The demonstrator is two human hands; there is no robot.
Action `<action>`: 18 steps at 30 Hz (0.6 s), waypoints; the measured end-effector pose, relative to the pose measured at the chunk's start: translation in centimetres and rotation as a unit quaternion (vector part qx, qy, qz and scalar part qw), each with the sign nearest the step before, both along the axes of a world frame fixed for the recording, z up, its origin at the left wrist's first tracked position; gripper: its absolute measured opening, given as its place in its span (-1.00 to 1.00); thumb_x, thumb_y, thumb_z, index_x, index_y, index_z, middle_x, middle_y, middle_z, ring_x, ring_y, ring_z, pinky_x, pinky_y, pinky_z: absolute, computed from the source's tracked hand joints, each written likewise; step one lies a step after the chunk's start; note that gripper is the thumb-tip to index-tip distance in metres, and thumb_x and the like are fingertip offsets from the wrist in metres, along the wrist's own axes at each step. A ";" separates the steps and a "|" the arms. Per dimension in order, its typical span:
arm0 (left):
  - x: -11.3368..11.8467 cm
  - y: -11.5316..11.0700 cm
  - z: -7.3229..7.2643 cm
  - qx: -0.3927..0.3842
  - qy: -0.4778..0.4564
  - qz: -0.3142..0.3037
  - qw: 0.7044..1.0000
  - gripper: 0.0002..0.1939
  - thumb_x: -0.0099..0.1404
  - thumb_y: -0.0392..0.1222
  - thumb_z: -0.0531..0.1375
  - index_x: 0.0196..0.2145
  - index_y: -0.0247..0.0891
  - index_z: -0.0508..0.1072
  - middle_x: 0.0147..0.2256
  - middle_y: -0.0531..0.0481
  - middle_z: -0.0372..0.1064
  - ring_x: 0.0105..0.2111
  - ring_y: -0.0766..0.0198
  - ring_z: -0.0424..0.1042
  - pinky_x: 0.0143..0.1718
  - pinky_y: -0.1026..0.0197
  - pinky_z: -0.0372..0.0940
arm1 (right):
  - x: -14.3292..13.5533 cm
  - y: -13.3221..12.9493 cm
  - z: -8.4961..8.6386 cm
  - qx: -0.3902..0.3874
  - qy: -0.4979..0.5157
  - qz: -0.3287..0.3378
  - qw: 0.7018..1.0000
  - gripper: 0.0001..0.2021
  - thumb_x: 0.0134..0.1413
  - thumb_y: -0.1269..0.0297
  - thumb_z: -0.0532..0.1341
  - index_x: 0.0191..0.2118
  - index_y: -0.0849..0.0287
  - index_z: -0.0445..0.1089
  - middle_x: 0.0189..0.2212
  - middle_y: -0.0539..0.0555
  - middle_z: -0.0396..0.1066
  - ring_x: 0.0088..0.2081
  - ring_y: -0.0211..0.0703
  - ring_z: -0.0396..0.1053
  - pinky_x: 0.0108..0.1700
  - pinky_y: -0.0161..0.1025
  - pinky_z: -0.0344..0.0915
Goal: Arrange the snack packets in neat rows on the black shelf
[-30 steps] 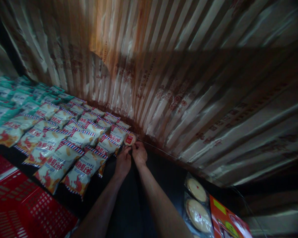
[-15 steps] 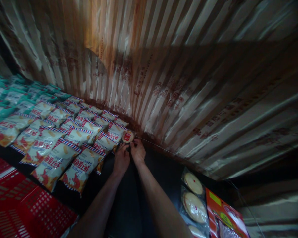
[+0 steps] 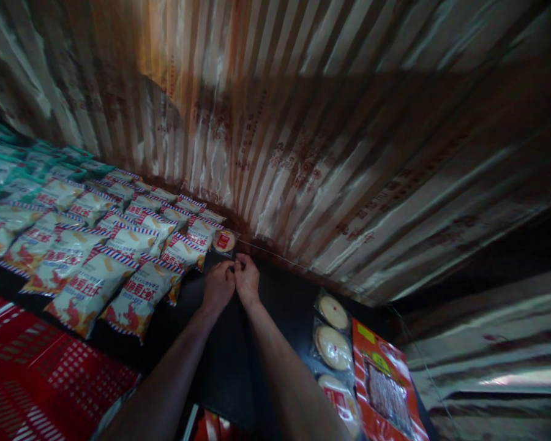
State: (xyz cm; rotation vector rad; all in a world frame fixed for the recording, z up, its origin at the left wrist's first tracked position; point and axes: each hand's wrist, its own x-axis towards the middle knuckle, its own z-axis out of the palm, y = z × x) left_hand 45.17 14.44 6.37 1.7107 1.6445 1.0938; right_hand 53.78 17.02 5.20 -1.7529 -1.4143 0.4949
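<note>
My left hand (image 3: 219, 285) and my right hand (image 3: 247, 277) meet over the black surface (image 3: 224, 349), fingers bent and touching each other. Whatever lies between the fingertips, if anything, is too small and dark to make out. Just beyond them, a round pastry in clear wrap with a red label (image 3: 224, 241) lies flat, beside the rows of white snack bags (image 3: 135, 294) with striped edges. Neither hand is on this pastry.
Green packs (image 3: 9, 168) lie at the far left. A red basket (image 3: 50, 373) stands at the lower left. Wrapped round pastries (image 3: 333, 347) and an orange packet (image 3: 386, 389) lie at the right. Pleated printed sheeting (image 3: 275, 122) hangs behind, with a thin string along its base.
Both hands have drawn back from the labelled pastry, which stays beside the snack bags, and have come together. The camera view has shifted, showing more of the right side.
</note>
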 end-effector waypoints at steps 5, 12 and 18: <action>0.6 -0.6 0.1 -0.001 -0.007 -0.044 0.999 -0.66 0.16 -0.44 -0.02 -0.19 -0.32 0.46 -0.18 -0.10 0.46 -0.16 0.25 0.42 -0.04 0.20 0.26 | 1.0 -2.0 0.0 -0.005 0.006 0.003 1.000 -0.76 0.02 0.39 0.05 -0.20 0.15 0.41 -0.25 0.04 0.48 -0.23 -0.23 0.41 -0.12 -0.29 0.28; 1.8 -2.8 0.2 0.011 -0.005 -0.107 0.994 -0.66 0.16 -0.44 -0.01 -0.21 -0.26 0.46 -0.20 -0.05 0.47 -0.19 0.27 0.43 -0.07 0.22 0.28 | 3.1 -5.5 1.0 -0.015 -0.003 -0.002 1.000 -0.77 0.00 0.42 0.05 -0.26 0.17 0.41 -0.30 0.06 0.47 -0.26 -0.20 0.41 -0.13 -0.25 0.29; 2.5 -6.4 0.7 0.021 0.012 -0.160 0.987 -0.67 0.16 -0.42 0.00 -0.19 -0.25 0.45 -0.20 -0.05 0.45 -0.21 0.27 0.43 -0.09 0.20 0.29 | 4.4 -9.9 1.8 -0.011 -0.010 -0.007 1.000 -0.77 -0.02 0.41 0.06 -0.27 0.17 0.42 -0.31 0.07 0.46 -0.25 -0.18 0.41 -0.12 -0.24 0.29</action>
